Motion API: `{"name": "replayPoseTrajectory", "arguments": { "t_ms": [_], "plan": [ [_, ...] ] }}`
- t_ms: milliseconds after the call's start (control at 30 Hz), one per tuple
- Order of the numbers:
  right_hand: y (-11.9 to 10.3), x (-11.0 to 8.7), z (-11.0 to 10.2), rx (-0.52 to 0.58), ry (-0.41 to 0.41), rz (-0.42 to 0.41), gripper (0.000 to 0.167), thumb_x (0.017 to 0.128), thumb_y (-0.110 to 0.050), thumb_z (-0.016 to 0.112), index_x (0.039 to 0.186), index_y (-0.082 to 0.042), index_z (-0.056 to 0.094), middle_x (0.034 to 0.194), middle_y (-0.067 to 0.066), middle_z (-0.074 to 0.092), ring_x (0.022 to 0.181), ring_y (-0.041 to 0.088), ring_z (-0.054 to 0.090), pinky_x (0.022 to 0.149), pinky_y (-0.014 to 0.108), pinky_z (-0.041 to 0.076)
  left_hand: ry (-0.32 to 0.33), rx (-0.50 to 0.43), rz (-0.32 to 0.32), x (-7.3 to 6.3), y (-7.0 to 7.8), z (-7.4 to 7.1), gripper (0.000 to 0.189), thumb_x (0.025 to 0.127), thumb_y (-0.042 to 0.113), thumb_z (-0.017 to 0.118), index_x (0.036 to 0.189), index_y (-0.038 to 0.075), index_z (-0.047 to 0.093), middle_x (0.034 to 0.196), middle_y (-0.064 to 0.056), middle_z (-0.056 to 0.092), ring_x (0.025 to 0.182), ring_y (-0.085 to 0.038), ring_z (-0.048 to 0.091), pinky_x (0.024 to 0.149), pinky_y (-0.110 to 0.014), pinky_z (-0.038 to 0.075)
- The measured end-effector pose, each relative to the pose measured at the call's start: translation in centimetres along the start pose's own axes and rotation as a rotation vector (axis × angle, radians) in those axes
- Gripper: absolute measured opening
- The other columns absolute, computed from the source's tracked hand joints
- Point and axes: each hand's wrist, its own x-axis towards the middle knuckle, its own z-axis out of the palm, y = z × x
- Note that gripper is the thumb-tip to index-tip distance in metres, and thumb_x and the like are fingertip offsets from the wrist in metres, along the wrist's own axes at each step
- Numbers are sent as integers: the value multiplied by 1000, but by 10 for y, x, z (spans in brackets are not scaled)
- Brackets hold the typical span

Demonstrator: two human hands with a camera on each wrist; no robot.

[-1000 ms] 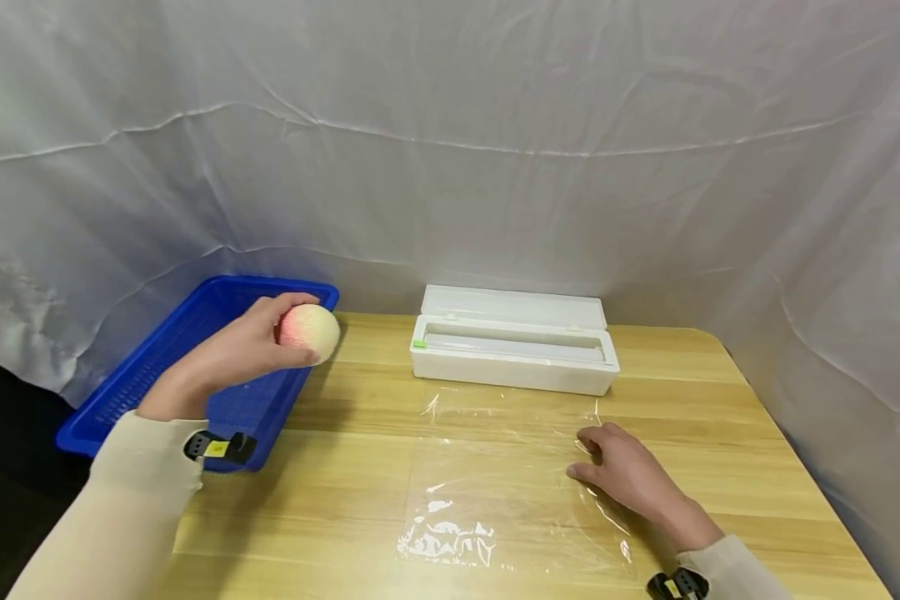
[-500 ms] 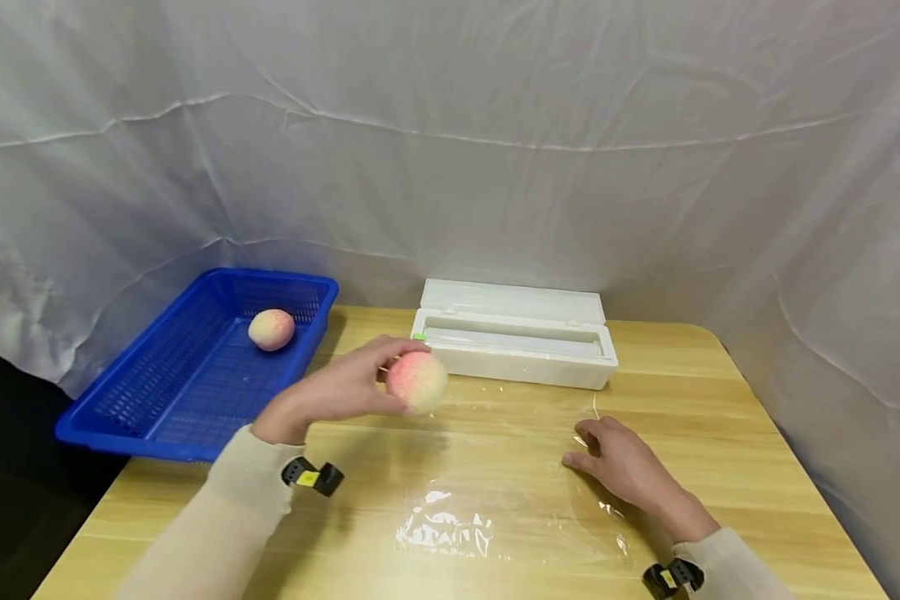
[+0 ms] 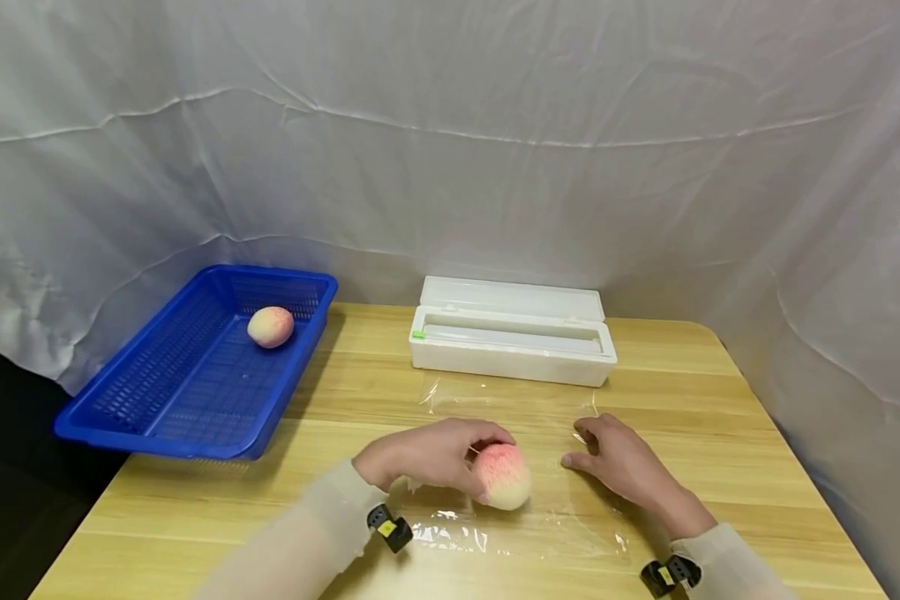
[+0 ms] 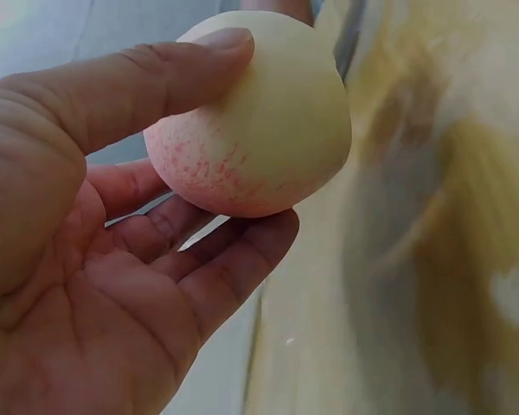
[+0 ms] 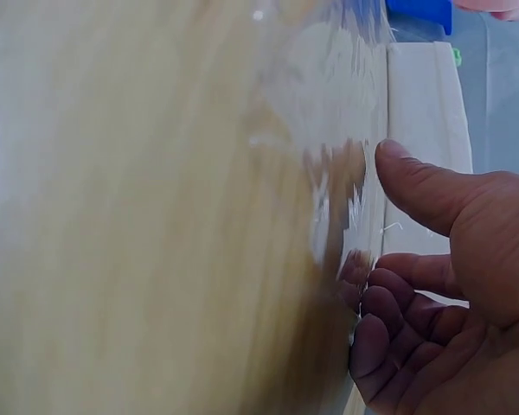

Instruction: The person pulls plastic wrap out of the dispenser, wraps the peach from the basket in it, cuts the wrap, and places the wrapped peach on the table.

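Observation:
My left hand [image 3: 437,454] holds a pink-and-cream peach [image 3: 506,479] low over a sheet of clear plastic film [image 3: 450,537] on the table. In the left wrist view, the thumb lies across one side of the peach [image 4: 268,130] and the fingers support the other. Whether the peach touches the film cannot be told. At the sheet's right side, my right hand [image 3: 630,467] rests with fingers loosely bent and thumb apart. Its fingertips touch the film [image 5: 329,199] in the right wrist view; nothing is gripped.
Behind the film stands a white cling film box [image 3: 513,362], lid raised, with a small green piece [image 3: 418,335] at its left end. A blue basket [image 3: 217,400] at the left contains another peach [image 3: 271,327]. Grey cloth [image 3: 495,167] hangs behind the wooden table [image 3: 690,392].
My left hand has carried the peach from above the blue basket rightward and down to the film. The other peach in the basket has come into sight. My right hand has stayed nearly still.

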Motion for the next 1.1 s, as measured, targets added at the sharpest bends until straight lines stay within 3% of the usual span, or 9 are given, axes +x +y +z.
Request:
{"name": "replayPoseTrajectory", "arguments": {
  "t_ms": [100, 200, 367, 667, 1100],
  "plan": [
    [-1, -1, 1, -5, -6, 19, 52, 89, -40, 85, 122, -3, 69, 96, 3, 57, 86, 19, 51, 77, 38, 46, -21, -1, 3, 7, -1, 10, 67, 83, 8, 85, 144, 18, 60, 131, 12, 65, 114, -1, 60, 103, -24, 50],
    [-2, -2, 1, -2, -12, 32, 58, 89, -40, 85, 129, -1, 68, 100, 4, 59, 88, 19, 53, 80, 40, 50, -21, 23, -8, 11, -2, 16, 69, 82, 10, 86, 145, 20, 60, 133, 13, 63, 114, 0, 58, 104, -24, 49],
    [-3, -2, 1, -6, -10, 29, 59, 89, -40, 85, 130, 0, 67, 100, 4, 59, 88, 19, 53, 80, 40, 50, -19, 84, -4, 11, -4, 22, 72, 82, 15, 86, 148, 23, 58, 137, 13, 61, 117, 1, 55, 105, -24, 46],
    [-2, -3, 1, -19, -3, 18, 58, 89, -39, 85, 129, 0, 67, 100, 4, 59, 88, 20, 53, 81, 41, 50, -6, 98, -5, 11, -6, 26, 73, 84, 18, 87, 150, 20, 57, 142, 12, 60, 122, 1, 55, 107, -25, 46],
    [0, -2, 1, -19, -4, 18, 64, 89, -40, 85, 133, 2, 66, 103, 4, 62, 91, 19, 57, 83, 44, 52, -4, 70, 4, 14, -5, 34, 66, 80, 18, 90, 139, 21, 59, 124, 15, 63, 111, 3, 58, 101, -23, 50]
  ]
}}
